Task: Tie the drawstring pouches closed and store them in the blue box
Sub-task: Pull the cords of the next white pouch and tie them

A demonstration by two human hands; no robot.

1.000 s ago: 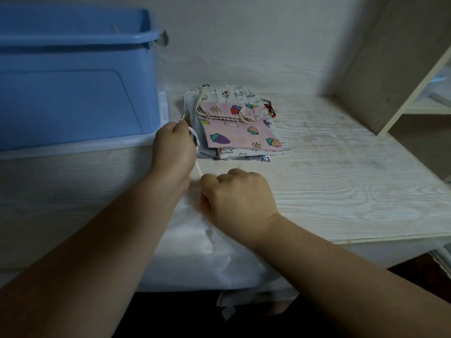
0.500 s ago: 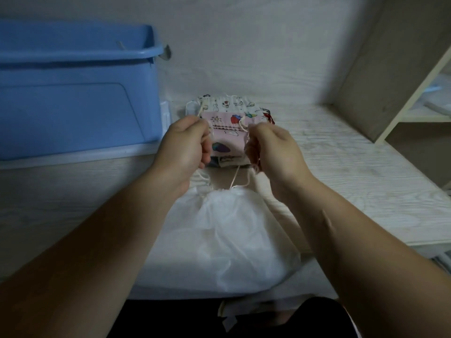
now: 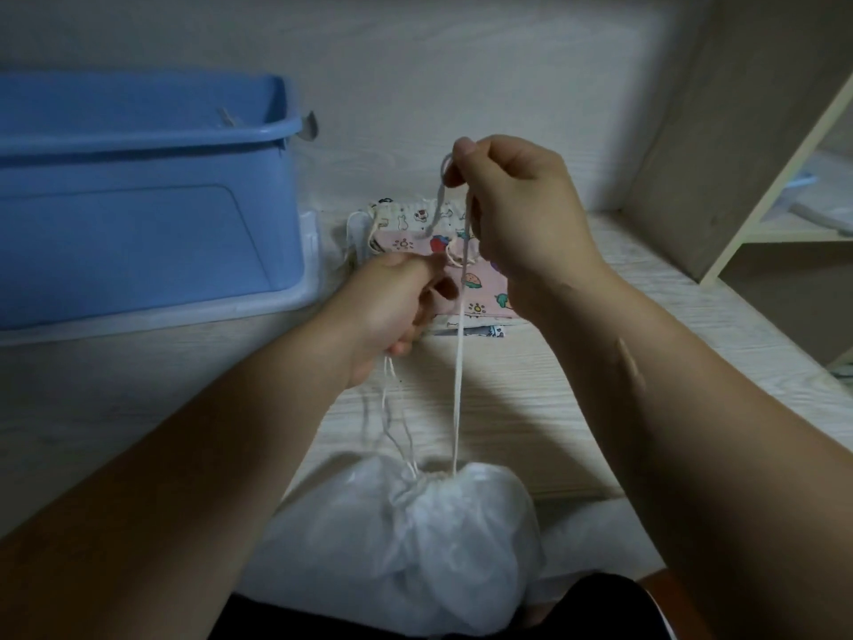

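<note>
A white drawstring pouch (image 3: 415, 542) lies at the near table edge, its mouth gathered. Two white cords rise from it. My right hand (image 3: 517, 210) pinches one cord (image 3: 458, 390) high above the table, pulled taut. Lower and to the left, my left hand (image 3: 392, 307) grips the other cords (image 3: 392, 418). Behind the hands lies a stack of printed pouches (image 3: 480, 288), pink with fruit on top. The blue box (image 3: 138, 200) stands open at the back left.
The wooden table (image 3: 600, 362) runs to a wall behind. A shelf unit (image 3: 738, 177) stands at the right, its side panel close to the pouch stack. White cloth or paper (image 3: 591, 533) hangs over the near edge under the pouch.
My right hand has risen well above the table, drawing its cord taut. My left hand dropped slightly and pulled left. The pouch mouth has cinched tighter.
</note>
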